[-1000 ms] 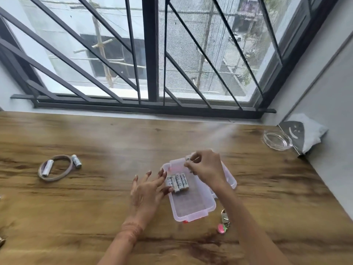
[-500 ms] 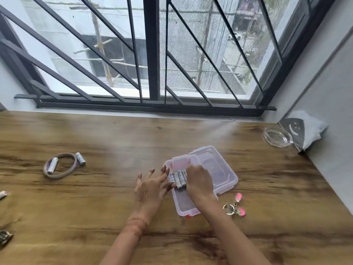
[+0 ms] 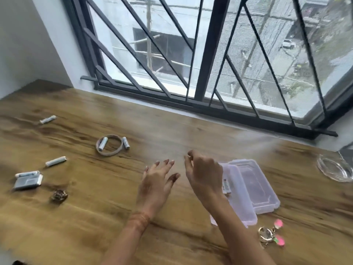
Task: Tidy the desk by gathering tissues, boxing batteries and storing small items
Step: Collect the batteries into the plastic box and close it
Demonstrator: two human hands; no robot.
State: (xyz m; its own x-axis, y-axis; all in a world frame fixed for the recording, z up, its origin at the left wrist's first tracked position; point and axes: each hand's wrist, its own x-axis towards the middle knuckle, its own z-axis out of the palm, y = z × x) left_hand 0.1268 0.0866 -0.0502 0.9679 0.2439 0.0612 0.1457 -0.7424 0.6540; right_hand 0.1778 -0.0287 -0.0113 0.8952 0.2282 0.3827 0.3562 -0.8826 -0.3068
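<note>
Head view: left hand (image 3: 154, 186) spread, right hand (image 3: 204, 176) loosely curled, both empty, now off clear plastic box (image 3: 242, 203); loose white cylindrical batteries (image 3: 56, 161) left, likely next.

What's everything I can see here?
white cylindrical batteries: four loose, white, left; some boxed
round brown bangle: one, brown, around one battery
clear plastic box: one, pinkish, beside right hand
flat grey pack: one, grey, far left
small brown shiny object: one, beside pack
clear glass dish: one, clear, far right
gold keyring with pink charms: one, near box
wooden desk: one, brown, below black-barred window
left hand: one, open, over desk
right hand: one, loosely curled, empty
</note>
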